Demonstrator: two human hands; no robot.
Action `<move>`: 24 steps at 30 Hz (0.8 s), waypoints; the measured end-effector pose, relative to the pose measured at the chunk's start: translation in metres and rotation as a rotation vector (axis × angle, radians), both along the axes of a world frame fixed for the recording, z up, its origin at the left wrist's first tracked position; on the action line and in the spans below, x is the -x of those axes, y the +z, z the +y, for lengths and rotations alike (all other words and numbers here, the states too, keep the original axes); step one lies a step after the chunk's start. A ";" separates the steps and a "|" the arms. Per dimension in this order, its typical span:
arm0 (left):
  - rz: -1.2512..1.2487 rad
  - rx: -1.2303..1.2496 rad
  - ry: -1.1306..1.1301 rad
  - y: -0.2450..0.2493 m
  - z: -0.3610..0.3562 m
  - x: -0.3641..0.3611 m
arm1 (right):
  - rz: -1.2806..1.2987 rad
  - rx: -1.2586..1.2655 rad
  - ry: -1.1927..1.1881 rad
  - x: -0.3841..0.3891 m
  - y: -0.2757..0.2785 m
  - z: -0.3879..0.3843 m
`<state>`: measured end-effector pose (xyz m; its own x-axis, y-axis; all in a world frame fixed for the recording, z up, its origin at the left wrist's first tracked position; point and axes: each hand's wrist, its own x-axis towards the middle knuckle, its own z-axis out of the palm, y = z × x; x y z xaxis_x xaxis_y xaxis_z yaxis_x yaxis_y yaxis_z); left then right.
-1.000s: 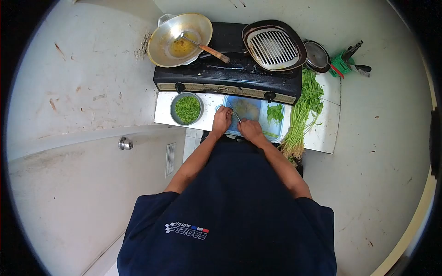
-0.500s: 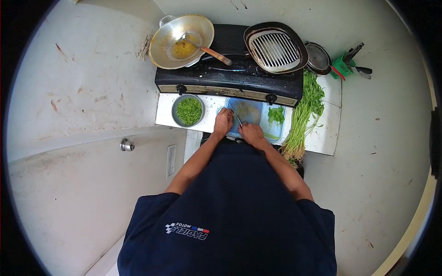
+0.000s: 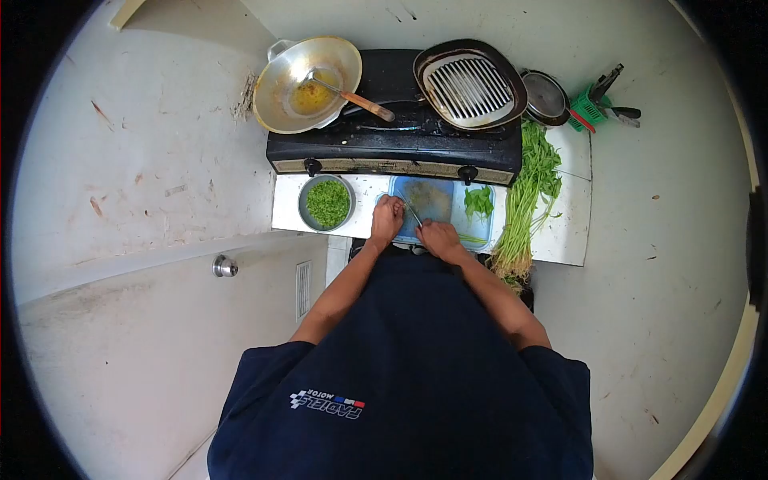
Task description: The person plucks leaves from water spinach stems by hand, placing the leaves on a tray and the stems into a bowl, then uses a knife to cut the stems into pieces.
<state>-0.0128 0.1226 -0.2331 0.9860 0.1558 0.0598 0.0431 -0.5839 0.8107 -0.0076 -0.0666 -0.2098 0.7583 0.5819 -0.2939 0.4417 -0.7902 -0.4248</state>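
Observation:
My right hand (image 3: 438,238) is closed round the handle of a knife (image 3: 411,209), whose blade points up and left over a blue tray-like board (image 3: 454,182). At the board's left edge, my left hand (image 3: 388,218) has its fingers curled close to the blade. Whatever those fingers pinch is too small to make out. On the right part of the board lie some green leaves (image 3: 479,201) and, lower down, a few pale green stems (image 3: 472,239). Left of my hands stands a grey bowl (image 3: 302,203) full of finely chopped greens (image 3: 328,202).
A black two-burner stove (image 3: 384,148) carries a wok (image 3: 276,96) with a wooden-handled ladle (image 3: 368,106) in it, and a grill pan (image 3: 472,88). To the right lie a bunch of rooted leafy greens (image 3: 528,200), a small pan (image 3: 546,98) and a green utensil basket (image 3: 586,110). Walls close in both sides.
The camera view has shifted slightly, so the stove and bowl sit a little lower. Both hands and the knife stay nearly in place on the board.

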 end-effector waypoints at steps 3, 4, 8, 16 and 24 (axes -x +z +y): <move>-0.008 -0.013 0.010 0.000 -0.001 0.000 | -0.026 -0.046 0.034 0.000 -0.005 -0.001; -0.010 -0.019 0.015 0.000 -0.002 0.000 | -0.029 -0.059 0.027 -0.001 -0.008 0.001; 0.038 -0.068 -0.001 0.006 -0.003 0.002 | -0.043 -0.015 0.005 -0.013 -0.010 0.018; -0.010 -0.040 0.037 0.000 -0.007 0.003 | -0.041 -0.018 0.046 0.003 0.002 -0.011; -0.045 -0.072 0.017 0.011 -0.011 0.007 | 0.090 0.006 -0.078 -0.003 0.004 -0.007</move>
<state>-0.0197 0.1112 -0.2225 0.9792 0.1667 0.1157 0.0183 -0.6401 0.7681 -0.0043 -0.0735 -0.2053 0.7718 0.5200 -0.3659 0.3387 -0.8233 -0.4554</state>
